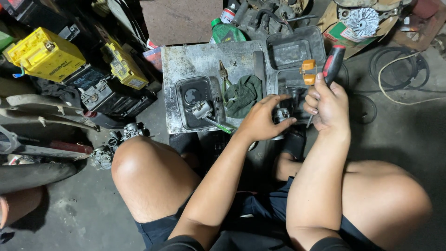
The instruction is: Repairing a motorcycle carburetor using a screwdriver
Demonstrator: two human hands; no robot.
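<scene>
L hand [261, 122] clamped on a small metal part [281, 114] at the near right corner of the metal plate [195, 60]; thumb and fingers wrap it, fingertips visible on top. R hand [326, 103] closed in a fist on a screwdriver [332, 64], red/black handle up, shaft angled down toward the part; tip hidden behind the hands, contact cannot be confirmed. Two orange pieces [308, 70] just beside the handle, over a black tray [293, 49] at the plate's far right corner. Second black tray [196, 100] at the near left side holds a metal assembly [202, 109]. Green rag [242, 95] mid-plate, pliers [224, 76] touching its left edge. Green bottle [227, 31] beyond the far edge. Yellow batteries [45, 53] well apart, on the floor to the left. Person seated, knees either side of the plate.
</scene>
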